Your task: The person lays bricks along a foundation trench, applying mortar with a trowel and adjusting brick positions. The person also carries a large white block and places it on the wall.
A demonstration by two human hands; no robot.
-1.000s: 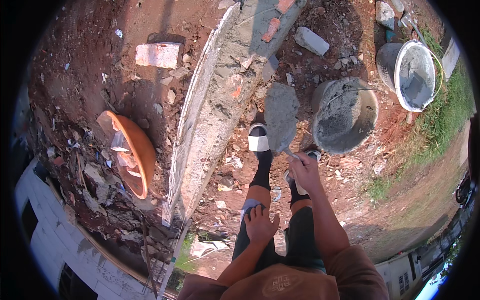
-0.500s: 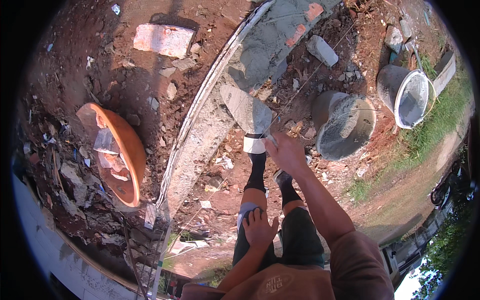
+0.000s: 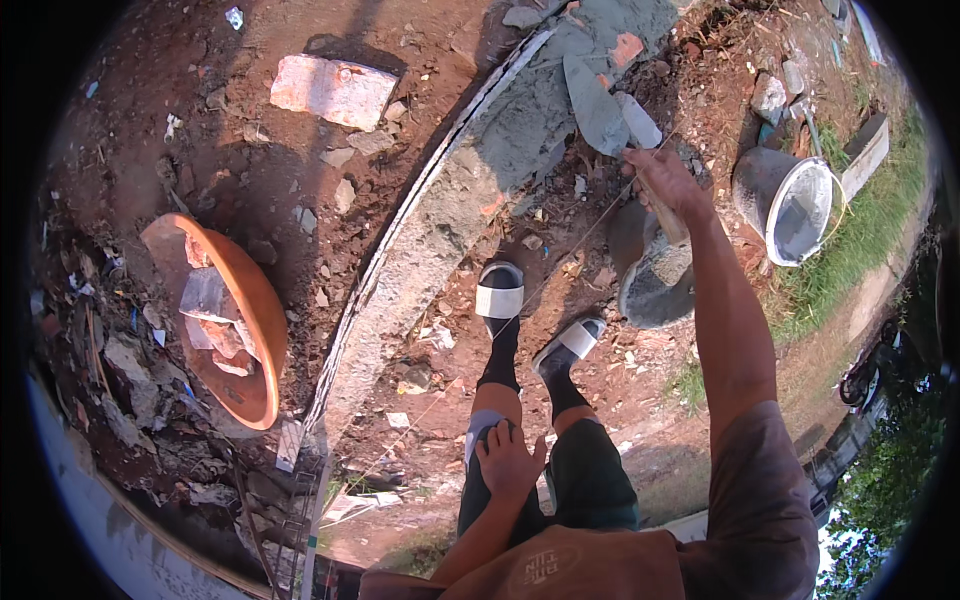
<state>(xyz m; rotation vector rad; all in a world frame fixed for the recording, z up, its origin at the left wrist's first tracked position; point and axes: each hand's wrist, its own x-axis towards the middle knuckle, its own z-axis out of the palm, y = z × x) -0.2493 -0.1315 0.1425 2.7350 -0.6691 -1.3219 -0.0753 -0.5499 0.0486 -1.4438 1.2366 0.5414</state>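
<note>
My right hand [image 3: 670, 187] is closed round the wooden handle of a trowel [image 3: 594, 106]. Its grey, mortar-coated blade lies over the far part of a low concrete wall [image 3: 425, 245], by the wet mortar [image 3: 540, 110] there. Behind the blade, bits of red brick show in the mortar. My left hand [image 3: 511, 462] rests on my left knee with its fingers spread, holding nothing. Below my right forearm stands a bucket [image 3: 655, 290] with grey mortar in it, partly hidden by the arm.
At left an orange basin [image 3: 262, 310] holds broken bricks. A loose brick block [image 3: 334, 90] lies on the soil beyond the wall. Another bucket [image 3: 800, 210] stands at right beside grass [image 3: 850, 260]. A thin string [image 3: 588, 237] crosses near my feet; rubble lies around.
My right hand has carried the trowel away from me and to the right, from above my left foot to the far mortar. My left hand stays on the knee.
</note>
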